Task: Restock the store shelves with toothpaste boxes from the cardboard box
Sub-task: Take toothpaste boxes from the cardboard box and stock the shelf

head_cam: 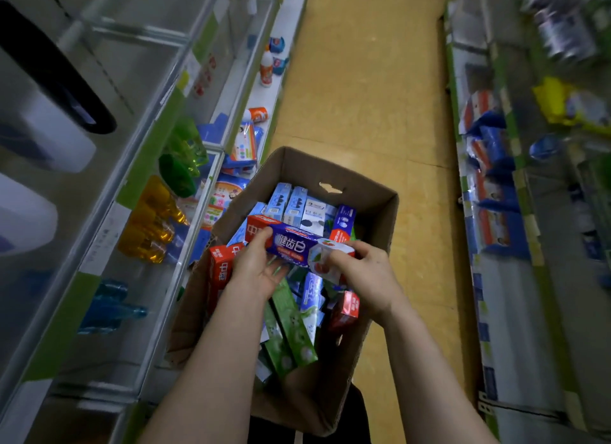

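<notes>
An open cardboard box (370, 219) stands on the aisle floor below me, full of several toothpaste boxes in blue, green and red. Both hands hold one purple and red toothpaste box (291, 242) level above the carton. My left hand (261, 265) grips its left half from below, thumb on top. My right hand (367, 268) pinches its right end, the white end with red fruit pictures. A red toothpaste box (220, 271) leans against the carton's left wall beside my left wrist. Green boxes (291, 328) lie under my forearms.
Glass-fronted shelves (185, 166) run along the left, with yellow (148, 225), green (182, 159) and blue bottles and small colourful packs. Another shelf unit (496, 212) with blue and red packs lines the right. Yellow floor (363, 96) stretches ahead between them.
</notes>
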Demonstrator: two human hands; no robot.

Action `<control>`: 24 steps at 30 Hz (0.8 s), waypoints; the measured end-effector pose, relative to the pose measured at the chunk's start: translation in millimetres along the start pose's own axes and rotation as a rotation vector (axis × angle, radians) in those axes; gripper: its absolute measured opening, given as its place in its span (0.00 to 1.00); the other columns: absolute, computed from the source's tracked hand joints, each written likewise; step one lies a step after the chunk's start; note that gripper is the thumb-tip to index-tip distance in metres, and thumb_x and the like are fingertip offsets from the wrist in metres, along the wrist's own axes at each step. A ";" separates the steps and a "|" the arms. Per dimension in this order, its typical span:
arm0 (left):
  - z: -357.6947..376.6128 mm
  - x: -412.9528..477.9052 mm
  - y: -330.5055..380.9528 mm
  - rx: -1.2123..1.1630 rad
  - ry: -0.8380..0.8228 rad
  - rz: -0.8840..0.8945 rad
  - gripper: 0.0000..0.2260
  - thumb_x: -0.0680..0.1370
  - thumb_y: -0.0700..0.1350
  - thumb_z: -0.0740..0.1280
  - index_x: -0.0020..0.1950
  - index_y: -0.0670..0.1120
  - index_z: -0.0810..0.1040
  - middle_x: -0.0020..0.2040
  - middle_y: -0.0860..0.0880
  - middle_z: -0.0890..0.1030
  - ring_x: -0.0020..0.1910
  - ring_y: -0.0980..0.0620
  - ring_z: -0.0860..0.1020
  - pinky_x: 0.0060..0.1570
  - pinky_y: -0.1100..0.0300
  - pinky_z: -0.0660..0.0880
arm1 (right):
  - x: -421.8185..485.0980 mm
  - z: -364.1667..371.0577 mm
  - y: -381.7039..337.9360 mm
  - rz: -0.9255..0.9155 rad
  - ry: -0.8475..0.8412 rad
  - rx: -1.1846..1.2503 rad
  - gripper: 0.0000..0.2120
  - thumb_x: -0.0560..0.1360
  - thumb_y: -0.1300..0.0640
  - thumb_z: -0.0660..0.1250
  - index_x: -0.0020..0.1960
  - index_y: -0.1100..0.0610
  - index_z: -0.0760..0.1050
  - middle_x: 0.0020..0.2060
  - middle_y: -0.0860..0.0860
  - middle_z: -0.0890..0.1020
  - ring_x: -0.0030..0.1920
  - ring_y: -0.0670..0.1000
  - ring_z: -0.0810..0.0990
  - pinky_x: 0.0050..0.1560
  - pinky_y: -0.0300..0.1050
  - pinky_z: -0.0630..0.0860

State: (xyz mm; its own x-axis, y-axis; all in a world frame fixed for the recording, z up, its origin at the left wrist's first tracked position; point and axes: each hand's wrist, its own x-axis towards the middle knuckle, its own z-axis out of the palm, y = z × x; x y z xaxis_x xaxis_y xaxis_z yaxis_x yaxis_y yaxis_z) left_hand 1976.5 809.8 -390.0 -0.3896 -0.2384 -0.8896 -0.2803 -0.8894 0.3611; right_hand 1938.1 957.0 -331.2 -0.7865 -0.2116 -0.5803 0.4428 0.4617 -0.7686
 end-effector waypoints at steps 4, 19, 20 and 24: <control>14.7 -15.4 21.2 -0.133 -0.045 0.164 0.27 0.75 0.46 0.70 0.72 0.46 0.66 0.51 0.43 0.80 0.44 0.47 0.80 0.33 0.55 0.79 | -16.8 -24.0 -28.2 -0.038 0.005 0.086 0.01 0.72 0.61 0.69 0.44 0.56 0.79 0.41 0.56 0.85 0.39 0.51 0.83 0.41 0.48 0.81; 118.5 -143.8 -5.7 0.061 -0.462 0.386 0.21 0.76 0.43 0.67 0.69 0.46 0.71 0.47 0.46 0.80 0.45 0.48 0.81 0.54 0.49 0.76 | -117.7 -122.2 -49.5 -0.292 0.425 0.467 0.13 0.77 0.63 0.65 0.59 0.52 0.71 0.48 0.49 0.79 0.42 0.45 0.82 0.44 0.41 0.81; 124.7 -154.9 -13.6 0.077 -0.489 0.383 0.21 0.76 0.43 0.67 0.69 0.45 0.70 0.47 0.46 0.80 0.45 0.48 0.81 0.54 0.48 0.76 | -127.5 -131.6 -46.5 -0.304 0.456 0.479 0.13 0.77 0.62 0.65 0.59 0.52 0.71 0.47 0.49 0.79 0.42 0.45 0.82 0.45 0.42 0.81; 144.5 -201.4 -52.6 0.124 -0.588 0.366 0.21 0.76 0.42 0.68 0.69 0.47 0.70 0.50 0.46 0.80 0.47 0.49 0.80 0.51 0.52 0.77 | -168.4 -168.2 -29.5 -0.359 0.585 0.526 0.13 0.77 0.62 0.65 0.60 0.52 0.72 0.47 0.49 0.81 0.44 0.46 0.82 0.42 0.41 0.80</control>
State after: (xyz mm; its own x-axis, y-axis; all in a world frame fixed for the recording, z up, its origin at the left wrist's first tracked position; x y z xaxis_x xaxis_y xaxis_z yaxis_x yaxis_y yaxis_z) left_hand 1942.9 961.0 -189.5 -0.8780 -0.2323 -0.4185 -0.1247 -0.7332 0.6685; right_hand 1985.1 1124.0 -165.5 -0.9482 0.2757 -0.1577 0.1532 -0.0379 -0.9875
